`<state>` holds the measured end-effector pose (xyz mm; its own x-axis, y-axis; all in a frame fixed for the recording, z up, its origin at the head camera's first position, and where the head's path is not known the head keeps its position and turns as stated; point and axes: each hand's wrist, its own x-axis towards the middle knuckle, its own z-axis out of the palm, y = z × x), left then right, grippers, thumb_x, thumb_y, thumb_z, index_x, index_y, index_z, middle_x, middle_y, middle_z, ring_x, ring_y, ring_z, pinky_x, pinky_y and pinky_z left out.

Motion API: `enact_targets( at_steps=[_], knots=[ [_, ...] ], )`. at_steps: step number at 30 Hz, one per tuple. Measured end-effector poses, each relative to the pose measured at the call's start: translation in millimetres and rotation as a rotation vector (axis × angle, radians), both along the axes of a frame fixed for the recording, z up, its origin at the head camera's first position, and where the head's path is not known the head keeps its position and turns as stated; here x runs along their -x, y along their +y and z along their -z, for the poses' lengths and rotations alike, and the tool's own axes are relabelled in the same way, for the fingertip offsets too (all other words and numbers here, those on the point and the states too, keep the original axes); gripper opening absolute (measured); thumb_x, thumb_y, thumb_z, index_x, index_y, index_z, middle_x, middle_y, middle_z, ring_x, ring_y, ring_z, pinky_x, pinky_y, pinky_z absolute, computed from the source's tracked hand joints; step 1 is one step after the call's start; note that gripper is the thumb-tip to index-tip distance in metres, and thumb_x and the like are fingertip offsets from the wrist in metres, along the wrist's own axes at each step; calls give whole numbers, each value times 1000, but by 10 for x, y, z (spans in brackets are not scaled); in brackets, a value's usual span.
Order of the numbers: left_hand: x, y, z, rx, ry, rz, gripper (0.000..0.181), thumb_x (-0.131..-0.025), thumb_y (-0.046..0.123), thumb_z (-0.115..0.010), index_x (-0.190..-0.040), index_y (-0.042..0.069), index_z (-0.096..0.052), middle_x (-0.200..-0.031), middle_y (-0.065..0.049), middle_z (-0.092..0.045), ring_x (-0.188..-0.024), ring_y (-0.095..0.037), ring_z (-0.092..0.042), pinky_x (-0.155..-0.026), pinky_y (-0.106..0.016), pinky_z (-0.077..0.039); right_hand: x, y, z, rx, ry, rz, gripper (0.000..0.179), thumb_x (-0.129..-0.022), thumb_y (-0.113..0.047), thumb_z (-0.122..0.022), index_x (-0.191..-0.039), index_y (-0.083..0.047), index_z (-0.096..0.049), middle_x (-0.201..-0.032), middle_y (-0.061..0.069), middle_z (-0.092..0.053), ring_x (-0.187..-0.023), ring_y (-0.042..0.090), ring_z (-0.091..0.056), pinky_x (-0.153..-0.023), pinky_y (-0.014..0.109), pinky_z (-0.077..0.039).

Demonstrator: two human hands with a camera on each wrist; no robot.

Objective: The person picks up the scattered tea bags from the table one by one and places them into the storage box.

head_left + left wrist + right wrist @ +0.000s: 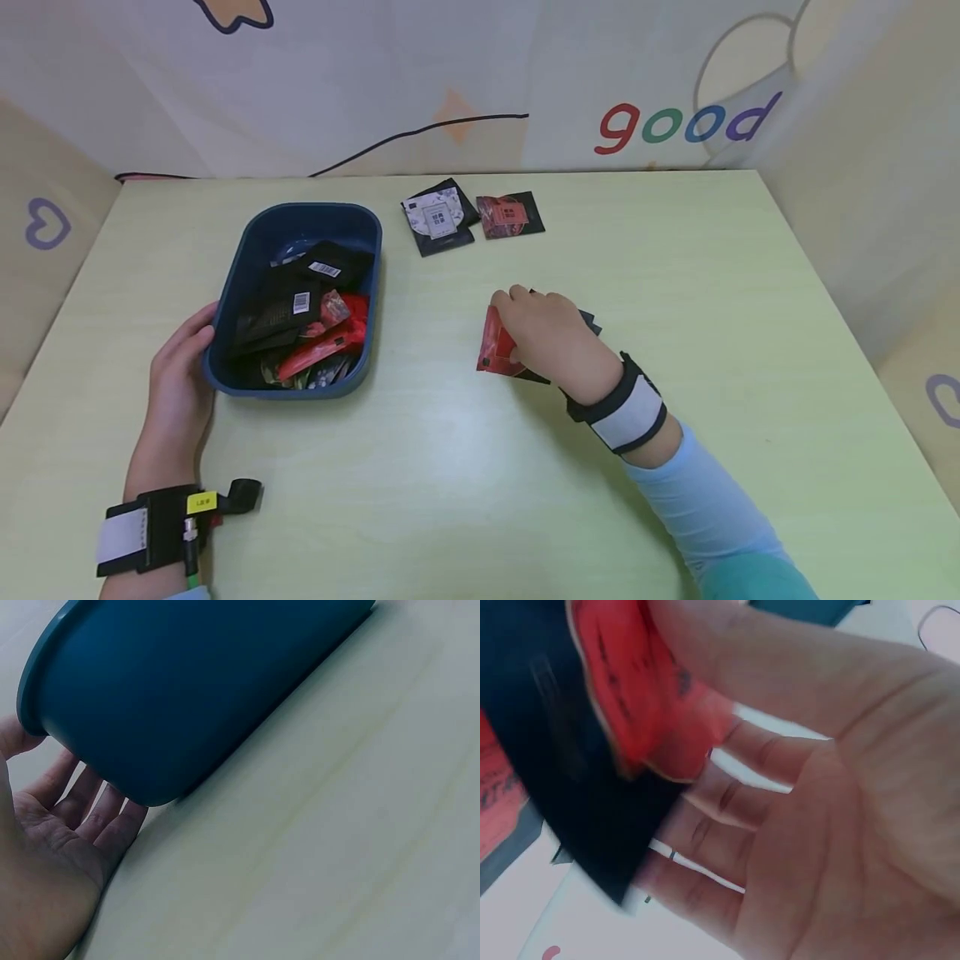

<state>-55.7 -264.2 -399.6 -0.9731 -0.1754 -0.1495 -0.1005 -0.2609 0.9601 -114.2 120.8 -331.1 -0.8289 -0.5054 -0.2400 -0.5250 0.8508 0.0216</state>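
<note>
My left hand [178, 371] lies along the left side of a blue plastic bin [311, 218]. In the left wrist view its fairly straight fingers [97, 810] touch the bin's outer wall, with the thumb by the rim. Over the middle of the table, my right hand [553, 340] pinches a red and black sachet [492, 348] between thumb and fingers. The right wrist view shows this sachet blurred, and another red-labelled sachet [496, 799] beyond it. Dark sachet corners [591, 321] stick out past the hand, which hides the rest.
Inside the bin lie several black sachets [273, 312] and a red sachet [318, 350]. At the back of the table, a white-labelled sachet [438, 221] overlaps a dark one, beside a red-labelled black sachet [512, 215]. A printed curtain [337, 83] stands behind the table.
</note>
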Motion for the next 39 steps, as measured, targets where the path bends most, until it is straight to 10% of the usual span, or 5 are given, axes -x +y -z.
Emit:
enact_targets(
  at_steps=[21, 39],
  knots=[
    [13, 19, -18, -10, 8, 8, 47, -97, 27, -45, -140, 10, -44, -126, 15, -55, -116, -2, -41, -92, -12, -37, -30, 58, -136, 98, 104, -24, 38, -75, -18, -74, -102, -1, -53, -67, 10, -68, -54, 20, -56, -49, 35, -55],
    [-2, 3, 1, -37, 16, -2, 46, -97, 27, -46, -140, 10, -45, -127, 13, -55, -117, -2, -41, -92, -12, -36, 203, -608, -624, 353, 295, -101, 22, -88, -21, -60, -107, -9, -63, -93, 5, -68, -73, 17, -58, -63, 34, -56]
  ],
)
